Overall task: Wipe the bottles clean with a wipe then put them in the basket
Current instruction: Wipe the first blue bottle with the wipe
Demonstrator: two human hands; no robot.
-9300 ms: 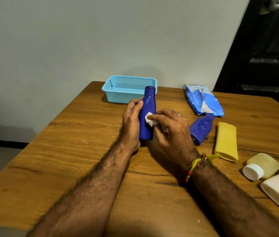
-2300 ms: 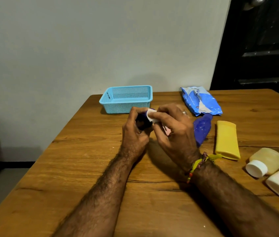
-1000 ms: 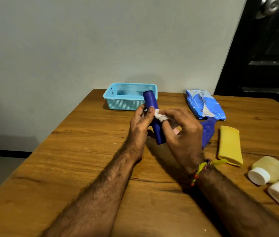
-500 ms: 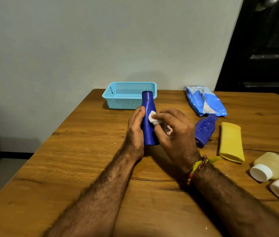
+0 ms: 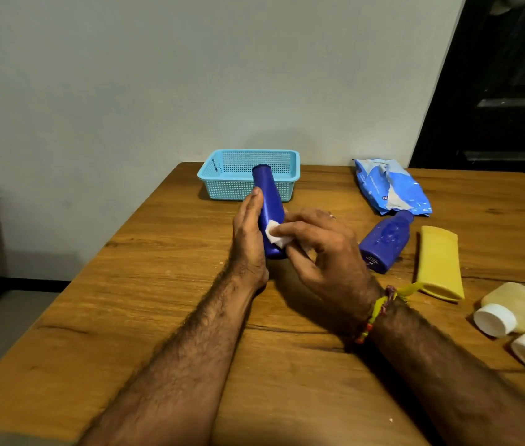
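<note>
Folded white wipe (image 5: 275, 233) lower now on smooth blue bottle (image 5: 269, 201), both hands gripping.

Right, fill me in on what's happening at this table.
A person is cleaning bottles. The left hand steadies a blue bottle on the table while the right hand rubs a white wipe on it. The basket behind looks empty. Another blue bottle, a yellow one and two pale ones lie waiting on the right.

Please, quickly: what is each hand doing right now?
Left hand: closed on the blue bottle, holding it upright.
Right hand: closed on a white wipe, pressing it to that bottle.
</note>
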